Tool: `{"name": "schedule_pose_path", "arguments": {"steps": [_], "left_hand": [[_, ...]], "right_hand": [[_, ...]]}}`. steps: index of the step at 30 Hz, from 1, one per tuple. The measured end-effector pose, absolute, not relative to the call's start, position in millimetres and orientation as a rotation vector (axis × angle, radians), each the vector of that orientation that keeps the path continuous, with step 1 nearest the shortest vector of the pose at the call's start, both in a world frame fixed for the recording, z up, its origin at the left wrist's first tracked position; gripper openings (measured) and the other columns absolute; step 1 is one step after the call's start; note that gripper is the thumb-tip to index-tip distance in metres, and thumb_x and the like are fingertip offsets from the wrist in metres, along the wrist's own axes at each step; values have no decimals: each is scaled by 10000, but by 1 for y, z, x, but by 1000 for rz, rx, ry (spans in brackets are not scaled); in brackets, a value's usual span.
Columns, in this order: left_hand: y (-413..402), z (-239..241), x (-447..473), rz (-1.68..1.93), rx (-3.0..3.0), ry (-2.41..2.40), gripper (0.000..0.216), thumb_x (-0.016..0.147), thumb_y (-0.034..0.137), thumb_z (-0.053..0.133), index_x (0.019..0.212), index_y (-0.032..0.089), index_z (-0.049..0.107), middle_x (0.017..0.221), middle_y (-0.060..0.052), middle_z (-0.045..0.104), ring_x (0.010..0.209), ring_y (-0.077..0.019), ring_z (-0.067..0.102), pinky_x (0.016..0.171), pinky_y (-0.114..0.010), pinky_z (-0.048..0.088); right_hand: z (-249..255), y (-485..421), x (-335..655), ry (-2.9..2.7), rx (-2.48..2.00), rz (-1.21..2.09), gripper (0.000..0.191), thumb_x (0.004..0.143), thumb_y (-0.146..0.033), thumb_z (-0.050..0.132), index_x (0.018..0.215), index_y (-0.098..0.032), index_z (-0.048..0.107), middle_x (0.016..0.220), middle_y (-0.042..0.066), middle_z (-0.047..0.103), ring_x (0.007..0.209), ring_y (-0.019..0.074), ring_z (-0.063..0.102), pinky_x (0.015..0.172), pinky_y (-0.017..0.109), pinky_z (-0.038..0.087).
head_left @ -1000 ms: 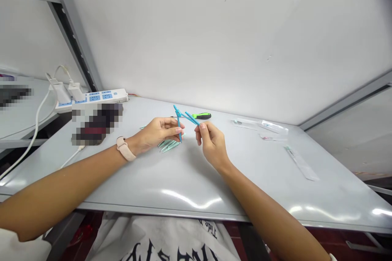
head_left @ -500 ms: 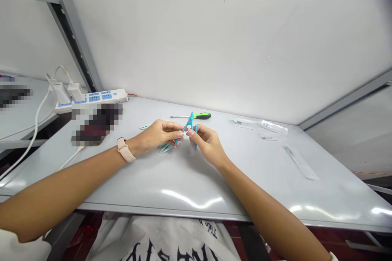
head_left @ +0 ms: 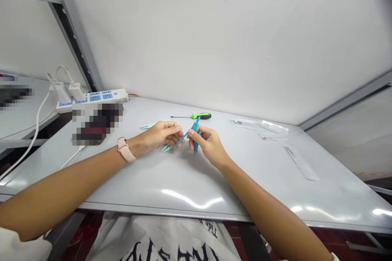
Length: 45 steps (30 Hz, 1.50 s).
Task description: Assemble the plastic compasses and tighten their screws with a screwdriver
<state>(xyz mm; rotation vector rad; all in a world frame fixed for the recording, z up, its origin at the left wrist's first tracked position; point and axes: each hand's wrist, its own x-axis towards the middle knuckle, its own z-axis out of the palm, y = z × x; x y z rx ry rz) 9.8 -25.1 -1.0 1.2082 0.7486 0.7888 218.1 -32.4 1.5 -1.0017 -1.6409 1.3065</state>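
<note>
white wall (head_left: 196, 40) rose behind grey table (head_left: 147, 183). right hand (head_left: 212, 145) pinched, thumb against fingers, a blue drawing compass (head_left: 195, 127), splayed above the table. left hand (head_left: 157, 134) loosely curled beside it; contact unclear.

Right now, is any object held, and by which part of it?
The right hand pinches the bright blue two-legged drawing compass just below its hinge; whether the left hand also grips a leg cannot be told.
</note>
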Motion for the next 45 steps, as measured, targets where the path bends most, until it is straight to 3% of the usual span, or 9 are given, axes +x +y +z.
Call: {"name": "schedule_pose_path", "arguments": {"steps": [6,14,45], "left_hand": [[-20,-5,10,889,988,665,345,889,343,696,647,168,522,701,-37,592,643,-165,593,661,-311,497],[-23,1,10,826,934,669,330,881,251,648,605,172,486,634,1,441,581,-136,516,596,-266,467],[-25,4,13,786,944,653,369,854,241,678,572,181,448,617,11,385,554,-128,483,548,-259,472]], "right_hand": [[1,-32,218,-1528,-919,1255,421,852,-600,736,763,-194,667,612,11,650,575,146,564,531,282,469],[-2,-31,218,-1455,-868,1185,407,864,-595,735,830,-190,704,672,41,715,602,156,610,536,290,504],[0,-32,218,-1478,-936,1127,423,872,-624,710,834,-203,699,650,27,678,597,163,598,536,310,513]]}}
